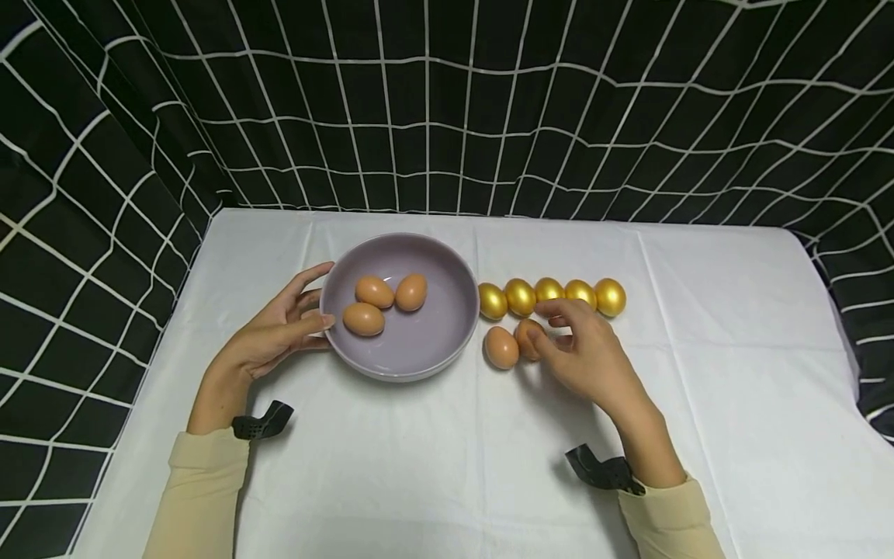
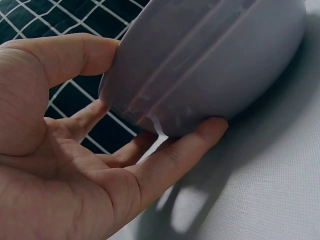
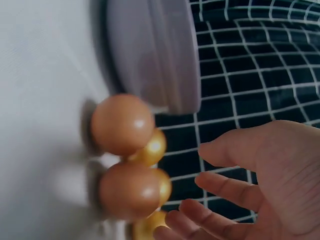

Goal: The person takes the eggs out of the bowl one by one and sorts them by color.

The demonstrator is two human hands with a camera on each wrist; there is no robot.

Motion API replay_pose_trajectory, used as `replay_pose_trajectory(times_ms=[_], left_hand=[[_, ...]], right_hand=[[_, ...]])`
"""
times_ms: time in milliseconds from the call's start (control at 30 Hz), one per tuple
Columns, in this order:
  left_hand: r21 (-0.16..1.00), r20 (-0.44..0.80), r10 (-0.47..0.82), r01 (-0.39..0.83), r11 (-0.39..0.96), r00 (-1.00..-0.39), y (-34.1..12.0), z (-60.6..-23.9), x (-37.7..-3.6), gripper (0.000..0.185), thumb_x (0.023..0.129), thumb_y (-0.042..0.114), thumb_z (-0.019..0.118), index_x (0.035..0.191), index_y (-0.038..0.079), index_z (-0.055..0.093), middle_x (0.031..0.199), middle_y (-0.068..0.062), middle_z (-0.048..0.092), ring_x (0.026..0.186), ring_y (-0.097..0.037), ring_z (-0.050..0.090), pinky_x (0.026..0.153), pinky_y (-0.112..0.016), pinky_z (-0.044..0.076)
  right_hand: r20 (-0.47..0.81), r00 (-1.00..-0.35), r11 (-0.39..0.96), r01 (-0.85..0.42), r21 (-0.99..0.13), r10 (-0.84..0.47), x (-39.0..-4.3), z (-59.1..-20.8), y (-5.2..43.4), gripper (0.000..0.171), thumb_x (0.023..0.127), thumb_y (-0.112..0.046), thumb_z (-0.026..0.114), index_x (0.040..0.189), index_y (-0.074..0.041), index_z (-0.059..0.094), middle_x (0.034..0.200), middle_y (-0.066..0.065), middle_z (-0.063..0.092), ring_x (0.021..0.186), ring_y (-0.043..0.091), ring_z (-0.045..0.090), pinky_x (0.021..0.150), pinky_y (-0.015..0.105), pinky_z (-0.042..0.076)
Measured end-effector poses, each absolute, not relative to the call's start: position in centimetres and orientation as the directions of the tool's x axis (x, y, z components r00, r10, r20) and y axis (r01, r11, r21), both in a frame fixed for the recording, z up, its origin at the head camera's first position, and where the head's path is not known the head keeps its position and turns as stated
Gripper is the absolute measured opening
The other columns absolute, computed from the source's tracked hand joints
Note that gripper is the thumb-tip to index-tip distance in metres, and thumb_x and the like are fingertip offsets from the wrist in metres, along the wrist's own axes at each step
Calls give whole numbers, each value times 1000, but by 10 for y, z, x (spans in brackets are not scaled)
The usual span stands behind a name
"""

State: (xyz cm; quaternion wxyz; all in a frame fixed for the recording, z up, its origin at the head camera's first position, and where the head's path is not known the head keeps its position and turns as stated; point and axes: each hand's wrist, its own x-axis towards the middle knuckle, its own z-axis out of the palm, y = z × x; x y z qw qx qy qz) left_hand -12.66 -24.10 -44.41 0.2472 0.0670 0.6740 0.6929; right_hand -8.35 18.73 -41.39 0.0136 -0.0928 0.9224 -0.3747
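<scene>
A mauve bowl (image 1: 426, 341) holds three brown eggs (image 1: 363, 319). My left hand (image 1: 282, 328) grips its left side, with the thumb (image 2: 95, 55) at the rim and fingertips against the outer wall. Right of the bowl, two brown eggs (image 1: 501, 348) lie side by side on the cloth. Over the right-hand brown egg (image 1: 527, 340) hovers my right hand (image 1: 583, 349), its fingers spread and loosely bent. In the right wrist view a gap shows between this hand (image 3: 260, 185) and the brown eggs (image 3: 122, 125); nothing is in its grasp.
Several golden eggs (image 1: 520, 297) form a row behind the two brown ones, the leftmost close to the bowl. A white cloth (image 1: 391, 466) covers the table. Black curtains with a white grid (image 1: 447, 101) hang behind and at both sides.
</scene>
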Motion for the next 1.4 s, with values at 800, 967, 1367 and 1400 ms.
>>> replay_pose_trajectory(times_ms=[800, 967, 1367, 1400], left_hand=[[964, -248, 434, -264, 24, -866, -239, -444, -126, 85, 101, 1, 63, 169, 28, 20, 168, -22, 29, 128, -25, 61, 97, -41, 62], [965, -245, 434, -262, 20, -867, -240, -442, -127, 84, 101, 1, 62, 169, 28, 19, 168, -22, 29, 127, -24, 62, 97, -40, 62], [970, -234, 429, -238, 46, -873, -237, -442, -126, 83, 102, 2, 62, 169, 27, 21, 166, -21, 32, 126, -24, 63, 96, -39, 62], [971, -233, 430, -236, 47, -872, -238, -442, -125, 83, 102, 2, 62, 169, 27, 20, 166, -22, 31, 125, -24, 63, 96, -39, 62]], right_hand=[[43, -860, 709, -447, -546, -509, -130, -363, 118, 44, 99, -23, 71, 140, -9, 64, 139, 11, 61, 124, 29, 61, 109, 49, 52], [38, -820, 692, -506, -515, -571, -140, -358, 104, 41, 97, -18, 70, 137, -12, 66, 138, 11, 61, 120, 31, 63, 105, 49, 54], [-30, -685, 591, -604, -535, -728, -171, -356, 72, 38, 93, -2, 66, 131, -7, 70, 130, 11, 69, 122, 29, 65, 110, 46, 52], [-44, -676, 589, -606, -534, -735, -174, -357, 69, 38, 93, -2, 67, 130, -7, 71, 130, 11, 69, 121, 29, 65, 110, 45, 52]])
